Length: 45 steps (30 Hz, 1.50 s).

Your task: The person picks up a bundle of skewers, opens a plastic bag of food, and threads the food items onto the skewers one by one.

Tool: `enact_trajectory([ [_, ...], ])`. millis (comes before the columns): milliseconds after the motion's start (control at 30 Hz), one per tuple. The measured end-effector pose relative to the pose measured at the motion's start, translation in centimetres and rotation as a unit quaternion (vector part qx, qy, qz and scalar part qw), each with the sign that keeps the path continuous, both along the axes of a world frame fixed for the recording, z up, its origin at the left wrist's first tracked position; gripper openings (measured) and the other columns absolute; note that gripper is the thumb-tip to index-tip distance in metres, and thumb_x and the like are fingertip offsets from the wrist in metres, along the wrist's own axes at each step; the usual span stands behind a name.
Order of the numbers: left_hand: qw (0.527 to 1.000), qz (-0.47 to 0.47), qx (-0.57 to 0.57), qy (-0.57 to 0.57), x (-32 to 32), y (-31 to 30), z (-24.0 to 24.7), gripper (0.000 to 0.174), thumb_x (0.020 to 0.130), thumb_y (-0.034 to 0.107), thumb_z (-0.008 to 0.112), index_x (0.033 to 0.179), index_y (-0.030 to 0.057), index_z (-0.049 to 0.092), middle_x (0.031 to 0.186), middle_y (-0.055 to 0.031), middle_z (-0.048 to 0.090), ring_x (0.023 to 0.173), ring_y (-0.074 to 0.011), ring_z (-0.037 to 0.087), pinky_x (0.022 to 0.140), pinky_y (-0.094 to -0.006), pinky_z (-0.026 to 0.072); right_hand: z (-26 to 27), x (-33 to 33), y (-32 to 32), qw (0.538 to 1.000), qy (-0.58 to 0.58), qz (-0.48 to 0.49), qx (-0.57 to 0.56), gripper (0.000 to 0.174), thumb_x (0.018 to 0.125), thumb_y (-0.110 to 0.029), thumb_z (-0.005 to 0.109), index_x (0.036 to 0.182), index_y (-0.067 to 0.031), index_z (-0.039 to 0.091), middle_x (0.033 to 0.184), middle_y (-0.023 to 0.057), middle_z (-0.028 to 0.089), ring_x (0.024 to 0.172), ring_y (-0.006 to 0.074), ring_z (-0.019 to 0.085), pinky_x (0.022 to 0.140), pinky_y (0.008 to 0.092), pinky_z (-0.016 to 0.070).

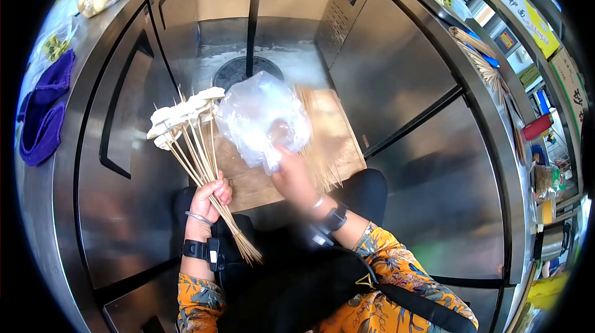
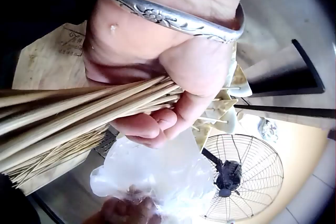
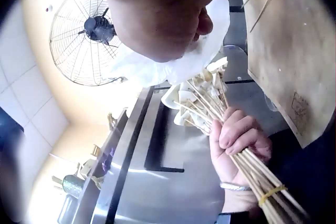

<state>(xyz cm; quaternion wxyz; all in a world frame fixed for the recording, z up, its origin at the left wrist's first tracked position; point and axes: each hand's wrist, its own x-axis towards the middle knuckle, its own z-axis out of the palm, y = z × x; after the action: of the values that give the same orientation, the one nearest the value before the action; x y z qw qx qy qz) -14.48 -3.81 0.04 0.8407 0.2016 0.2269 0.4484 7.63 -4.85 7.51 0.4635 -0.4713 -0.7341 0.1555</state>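
Note:
My left hand (image 1: 209, 200) grips a bundle of thin wooden skewers (image 1: 201, 158), with fingers curled round the sticks. White flat pieces (image 1: 186, 111) of food are threaded on the far ends. A yellow rubber band (image 3: 272, 194) circles the sticks near their lower ends. Beside it, my right hand (image 1: 295, 179), partly blurred, holds the gathered edge of a clear plastic bag (image 1: 255, 113). The bag hangs puffed out just right of the white pieces. In the left wrist view, the right fingers (image 2: 128, 211) show at the bag's edge.
A wooden board (image 1: 347, 141) lies across the knees, bearing many loose skewers (image 1: 327, 172). Steel cabinets (image 1: 421, 54) stand on both sides. A black round container (image 1: 226, 72) is on the floor beyond, near a fan (image 2: 231, 174). A purple cloth (image 1: 46, 110) lies on the left counter.

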Motion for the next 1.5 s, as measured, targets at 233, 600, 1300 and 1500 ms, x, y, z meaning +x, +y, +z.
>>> enact_trajectory([
  [233, 1.0, 0.002, 0.007, 0.003, 0.3, -0.1, 0.1, 0.014, 0.082, 0.013, 0.059, 0.092, 0.0088, 0.05, 0.059, 0.0014, 0.039, 0.053, -0.0131, 0.042, 0.048, -0.0251, 0.0333, 1.1, 1.1, -0.7, 0.803, 0.478, 0.106, -0.34, 0.013, 0.087, -0.002, 0.053, 0.099, -0.0049, 0.053, 0.083, 0.0081, 0.059, 0.065, 0.0118, 0.054, 0.05, 0.026, 0.0405],
  [600, 0.999, 0.02, -0.017, 0.032, 0.0, -0.2, 0.5, 0.018, 0.08, 0.013, 0.061, 0.095, 0.0072, 0.052, 0.06, 0.0012, 0.04, 0.054, -0.0137, 0.044, 0.049, -0.0252, 0.0351, -13.1, 7.6, -0.3, 0.977, -0.107, -0.057, -0.175, 0.015, 0.092, -0.017, 0.051, 0.098, -0.0058, 0.059, 0.086, 0.0042, 0.063, 0.078, 0.0121, 0.057, 0.063, 0.0222, 0.0456],
  [1300, 0.998, 0.024, -0.039, 0.044, 0.1, -0.1, 0.2, 0.017, 0.08, 0.01, 0.061, 0.093, 0.0072, 0.051, 0.059, 0.0008, 0.041, 0.054, -0.0144, 0.046, 0.05, -0.0265, 0.0355, -5.2, 1.2, 13.1, 0.949, -0.232, -0.116, -0.181, 0.019, 0.08, -0.012, 0.058, 0.098, -0.0065, 0.061, 0.093, 0.0205, 0.063, 0.089, 0.0339, 0.061, 0.076, 0.0415, 0.0489],
  [1500, 0.999, 0.023, -0.021, 0.014, 0.4, -0.3, 0.3, 0.017, 0.08, 0.01, 0.061, 0.093, 0.006, 0.051, 0.06, 0.0006, 0.042, 0.055, -0.0149, 0.046, 0.049, -0.0264, 0.0348, -7.0, 5.0, 10.1, 0.963, -0.203, -0.175, -0.015, 0.016, 0.082, -0.015, 0.057, 0.094, -0.0044, 0.059, 0.087, 0.0194, 0.063, 0.081, 0.0347, 0.061, 0.071, 0.0415, 0.0483],
])
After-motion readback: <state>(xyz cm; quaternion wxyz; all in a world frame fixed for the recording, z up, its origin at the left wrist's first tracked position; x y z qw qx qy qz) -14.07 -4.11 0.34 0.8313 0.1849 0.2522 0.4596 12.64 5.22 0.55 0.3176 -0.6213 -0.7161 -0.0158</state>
